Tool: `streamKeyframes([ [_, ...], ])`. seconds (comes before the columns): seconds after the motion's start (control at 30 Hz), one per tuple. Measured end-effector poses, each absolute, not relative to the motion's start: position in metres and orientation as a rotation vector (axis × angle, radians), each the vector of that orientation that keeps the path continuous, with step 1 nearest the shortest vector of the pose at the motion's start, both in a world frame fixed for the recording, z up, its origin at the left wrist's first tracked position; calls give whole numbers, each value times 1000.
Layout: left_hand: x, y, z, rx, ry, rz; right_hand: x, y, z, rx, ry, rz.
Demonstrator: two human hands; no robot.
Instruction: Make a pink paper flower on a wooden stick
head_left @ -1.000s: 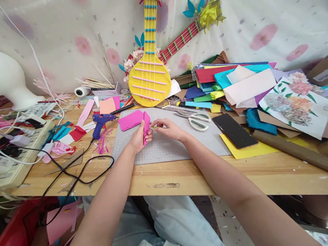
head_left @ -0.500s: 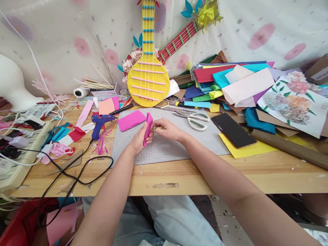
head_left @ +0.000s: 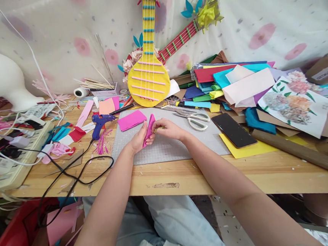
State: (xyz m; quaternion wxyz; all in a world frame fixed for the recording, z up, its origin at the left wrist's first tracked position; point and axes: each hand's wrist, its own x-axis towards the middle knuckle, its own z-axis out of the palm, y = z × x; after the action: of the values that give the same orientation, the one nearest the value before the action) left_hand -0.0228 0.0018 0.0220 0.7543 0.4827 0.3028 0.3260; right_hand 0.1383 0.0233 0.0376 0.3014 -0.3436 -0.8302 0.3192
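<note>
My left hand is closed around a strip of magenta crepe paper, held on edge above the grey cutting mat. Against the paper's right side, my right hand has its fingers curled in a pinch. A small bit of something yellow-green shows between those fingers, too small to name. A stack of magenta paper pieces lies on the mat just beyond my left hand. To the right of my right hand rest scissors with pale handles.
At left, a blue glue gun trails a black cord near a power strip. A phone lies on yellow paper at right. Behind stands a yellow paper lute, beside piled coloured paper.
The magenta strip in my left hand has tilted slightly to the right. My right fingers have shifted a little against it.
</note>
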Motion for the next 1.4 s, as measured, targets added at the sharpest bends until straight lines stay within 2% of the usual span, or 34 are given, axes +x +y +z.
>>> streamKeyframes([
  [0.37,-18,-1,16,1056,771,800,136,22,39,-1067,-2266,698],
  [0.6,-14,-2,16,1024,787,950,132,4,53,-1258,-2366,221],
  [0.7,-16,-2,16,982,722,965,133,0,56,-1259,-2372,134],
  [0.93,-19,2,16,844,556,939,139,4,56,-1157,-2323,243],
  [1.2,-24,-3,28,755,455,859,145,11,47,-1172,-2304,136],
  [1.4,-24,-3,28,732,469,830,146,18,41,-1117,-2195,440],
])
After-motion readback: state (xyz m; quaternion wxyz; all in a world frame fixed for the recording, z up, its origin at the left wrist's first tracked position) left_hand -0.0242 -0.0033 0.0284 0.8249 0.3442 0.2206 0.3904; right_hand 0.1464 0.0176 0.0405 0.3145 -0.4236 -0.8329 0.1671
